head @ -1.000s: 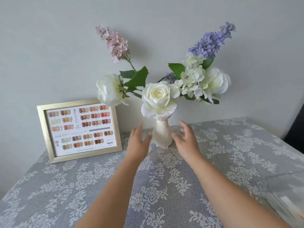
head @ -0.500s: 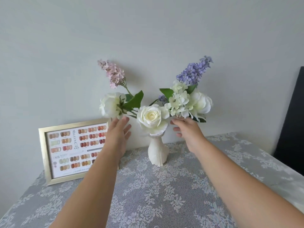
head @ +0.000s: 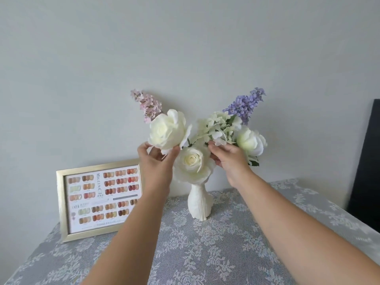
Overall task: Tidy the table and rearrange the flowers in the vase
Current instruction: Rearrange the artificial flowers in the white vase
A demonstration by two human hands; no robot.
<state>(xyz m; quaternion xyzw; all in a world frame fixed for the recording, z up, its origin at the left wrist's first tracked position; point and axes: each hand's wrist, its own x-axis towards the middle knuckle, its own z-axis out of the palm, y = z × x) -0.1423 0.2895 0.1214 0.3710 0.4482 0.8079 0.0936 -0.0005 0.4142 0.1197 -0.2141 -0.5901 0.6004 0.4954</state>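
A cream vase (head: 199, 203) stands on the lace-covered table (head: 205, 254) near the wall. It holds white roses, a pale green hydrangea, a pink lilac spike (head: 146, 104) and a purple lilac spike (head: 245, 104). My left hand (head: 155, 160) grips the left white rose (head: 166, 131) from below, lifting it upright. My right hand (head: 228, 156) pinches the stems under the hydrangea cluster (head: 218, 127). A second rose (head: 192, 166) faces forward between my hands, and a third rose (head: 251, 141) sits at the right.
A gold-framed nail colour chart (head: 98, 199) leans against the wall left of the vase, partly behind my left forearm. A dark panel (head: 365, 171) stands at the right edge. The wall is close behind the flowers.
Both hands rose from beside the vase base to the blooms. The left rose has been pushed up and toward the centre, and the hydrangea cluster has been gathered inward.
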